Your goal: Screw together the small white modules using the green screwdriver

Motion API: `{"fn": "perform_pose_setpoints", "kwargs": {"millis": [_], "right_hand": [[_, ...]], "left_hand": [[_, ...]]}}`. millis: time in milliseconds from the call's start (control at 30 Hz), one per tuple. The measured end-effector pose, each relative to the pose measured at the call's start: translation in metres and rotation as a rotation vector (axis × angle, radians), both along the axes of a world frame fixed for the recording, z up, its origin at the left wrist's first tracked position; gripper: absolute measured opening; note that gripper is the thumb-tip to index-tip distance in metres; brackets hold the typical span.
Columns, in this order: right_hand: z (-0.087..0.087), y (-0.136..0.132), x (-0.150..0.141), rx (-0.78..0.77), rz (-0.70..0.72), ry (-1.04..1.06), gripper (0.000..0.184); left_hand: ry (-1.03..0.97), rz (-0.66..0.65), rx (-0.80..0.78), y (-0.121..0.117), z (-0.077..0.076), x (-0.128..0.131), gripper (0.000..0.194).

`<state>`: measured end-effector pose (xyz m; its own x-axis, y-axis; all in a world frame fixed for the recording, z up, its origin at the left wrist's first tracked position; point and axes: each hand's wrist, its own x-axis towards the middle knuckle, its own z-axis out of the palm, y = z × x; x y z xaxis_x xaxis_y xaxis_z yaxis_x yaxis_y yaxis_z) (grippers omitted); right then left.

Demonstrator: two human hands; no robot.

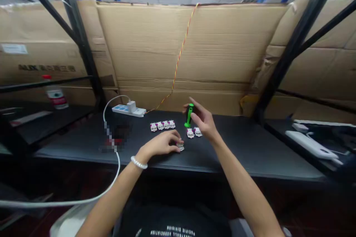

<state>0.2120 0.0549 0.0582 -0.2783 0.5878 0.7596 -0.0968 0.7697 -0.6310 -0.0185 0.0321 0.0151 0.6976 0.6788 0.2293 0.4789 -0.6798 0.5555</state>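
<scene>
My right hand (204, 118) is closed around a green and black handle, apparently a screwdriver (189, 115). The handle stands nearly upright, with thumb and fingers on either side of it. Its thin shaft is too faint to follow. My left hand (164, 142), with a white bead bracelet (139, 162) at the wrist, pinches a small white and purple part (180, 146) against the black table. Just behind it lie two similar white and purple parts (194, 132). Farther left, a row of several more such parts (162, 125) sits side by side.
A white power strip (129, 110) with a plugged-in charger lies at the back left, its white cable running forward. Cardboard (178, 44) walls the table's back. Black metal posts (289, 55) flank both sides. A bottle (56, 94) stands left; a white device (311, 145) lies right.
</scene>
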Motion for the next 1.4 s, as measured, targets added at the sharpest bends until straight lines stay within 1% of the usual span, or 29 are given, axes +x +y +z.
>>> {"fn": "perform_pose_setpoints", "kwargs": {"millis": [67,100,200,267,300,400,467,500,600,667,800,933,1167,1300,1400], "right_hand": [[0.0008,-0.001,0.0009,0.013,0.028,-0.002,0.054],[0.0013,-0.0014,0.001,0.034,0.006,-0.007,0.053],[0.0016,-0.0014,0.0001,0.111,-0.133,-0.001,0.049],[0.0009,-0.0006,-0.0003,0.118,-0.183,0.005,0.048],[0.0005,-0.0001,-0.0002,0.102,-0.167,0.004,0.048],[-0.0001,0.0011,0.0014,0.03,-0.053,-0.012,0.053],[0.0002,0.0014,0.0022,0.012,-0.004,-0.013,0.055],[0.0003,0.0014,0.0023,0.018,-0.008,-0.012,0.054],[0.0,0.0017,0.0009,0.06,-0.087,-0.001,0.053],[-0.0011,0.0022,-0.0006,0.053,-0.113,0.015,0.053],[-0.0035,0.0023,-0.0022,-0.018,-0.069,0.052,0.057],[-0.0038,0.0005,-0.0025,-0.019,-0.087,0.057,0.06],[-0.003,0.0002,-0.0018,-0.012,-0.087,0.102,0.057],[-0.0009,-0.0001,0.0003,0.004,-0.092,0.118,0.057],[0.0013,-0.001,0.0018,0.025,-0.112,0.124,0.057]], "left_hand": [[0.002,0.007,0.0,0.0001,-0.0001,0.0003,0.021],[0.002,0.013,0.0,-0.0002,0.0001,0.0003,0.021],[-0.005,0.014,-0.007,-0.0015,0.0012,0.0006,0.021],[-0.003,0.016,-0.013,-0.0025,0.002,0.0008,0.021],[-0.001,0.017,-0.011,-0.0028,0.0023,0.001,0.021],[-0.004,0.024,0.011,-0.0035,0.0023,0.002,0.021],[-0.007,0.029,0.04,-0.0035,0.0016,0.003,0.022],[-0.005,0.035,0.061,-0.0035,0.001,0.0035,0.022],[0.008,0.039,0.116,-0.003,-0.0015,0.0045,0.021],[0.008,0.027,0.126,-0.0026,-0.003,0.0047,0.02],[-0.015,-0.021,0.104,-0.0029,-0.0036,0.0048,0.015],[-0.012,-0.083,0.075,-0.005,-0.0011,0.0056,0.01],[-0.015,-0.086,0.054,-0.0077,0.0027,0.006,0.007],[-0.026,-0.072,0.043,-0.0076,0.0029,0.0061,0.015],[-0.038,-0.068,0.066,-0.0056,0.0022,0.0065,0.018]]}}
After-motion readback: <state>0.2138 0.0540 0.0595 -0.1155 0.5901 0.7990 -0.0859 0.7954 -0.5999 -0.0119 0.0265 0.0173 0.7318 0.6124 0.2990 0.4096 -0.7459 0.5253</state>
